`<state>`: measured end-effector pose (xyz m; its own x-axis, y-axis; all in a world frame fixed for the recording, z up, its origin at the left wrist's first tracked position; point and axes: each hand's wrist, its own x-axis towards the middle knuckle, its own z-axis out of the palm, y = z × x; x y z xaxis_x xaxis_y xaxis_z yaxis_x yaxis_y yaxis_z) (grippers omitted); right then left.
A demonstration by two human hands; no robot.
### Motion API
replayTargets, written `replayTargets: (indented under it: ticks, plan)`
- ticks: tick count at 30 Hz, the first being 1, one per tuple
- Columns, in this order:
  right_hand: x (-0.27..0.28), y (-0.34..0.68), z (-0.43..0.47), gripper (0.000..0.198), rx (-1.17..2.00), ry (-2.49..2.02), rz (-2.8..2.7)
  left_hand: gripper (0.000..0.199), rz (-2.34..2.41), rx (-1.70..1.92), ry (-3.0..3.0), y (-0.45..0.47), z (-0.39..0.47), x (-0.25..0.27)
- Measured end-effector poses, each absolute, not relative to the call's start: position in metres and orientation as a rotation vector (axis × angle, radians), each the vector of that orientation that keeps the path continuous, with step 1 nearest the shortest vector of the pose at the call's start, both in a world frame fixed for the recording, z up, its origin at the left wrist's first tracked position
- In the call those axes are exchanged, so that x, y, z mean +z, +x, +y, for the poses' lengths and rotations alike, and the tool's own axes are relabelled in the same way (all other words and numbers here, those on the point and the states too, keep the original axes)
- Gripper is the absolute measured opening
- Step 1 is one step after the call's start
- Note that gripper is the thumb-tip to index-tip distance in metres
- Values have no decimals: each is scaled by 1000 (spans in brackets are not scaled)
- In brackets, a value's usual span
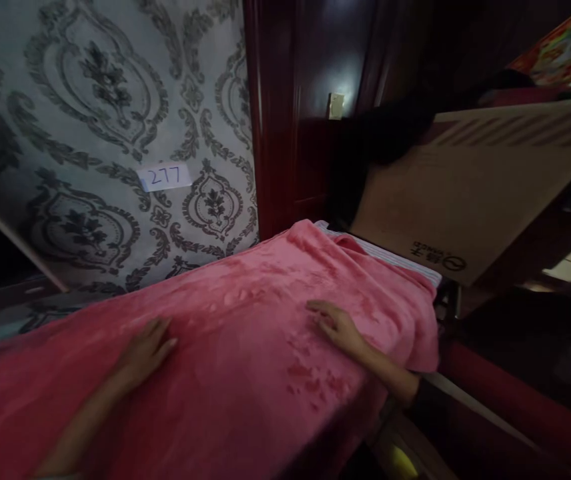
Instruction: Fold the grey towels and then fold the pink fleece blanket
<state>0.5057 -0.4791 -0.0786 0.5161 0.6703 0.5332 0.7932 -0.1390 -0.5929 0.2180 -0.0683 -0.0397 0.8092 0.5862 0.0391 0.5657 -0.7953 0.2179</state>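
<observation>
A pink plush blanket (pixel 235 373) covers a long flat surface that runs from the lower left to the middle right. My left hand (pixel 143 353) lies on it at the left, palm down, with the thumb apart from the fingers. Farther right, my right hand (pixel 335 325) rests on the blanket with its fingers stretched out toward the left. Neither hand grips anything. Small dents and darker patches mark the pile around my right hand. Past the blanket's far right edge a striped cloth (pixel 400 257) shows from underneath.
Patterned wallpaper (pixel 115 100) with a paper label reading 277 (pixel 165 177) rises behind the blanket. A dark red wooden door (pixel 310 147) stands beyond it. At the right leans a large cardboard box (pixel 445 193), with dark cloth (pixel 385 133) beside it.
</observation>
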Motion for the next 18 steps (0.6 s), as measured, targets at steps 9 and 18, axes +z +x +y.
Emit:
replayTargets:
  ticks: [9,18]
  plan:
    - [-18,657,-568,57,-286,-2435,-408,70,916,46,2939,314,-186,-45]
    - [-25,711,-577,55,-161,-2643,-345,68,980,160,3044,315,-188,-67]
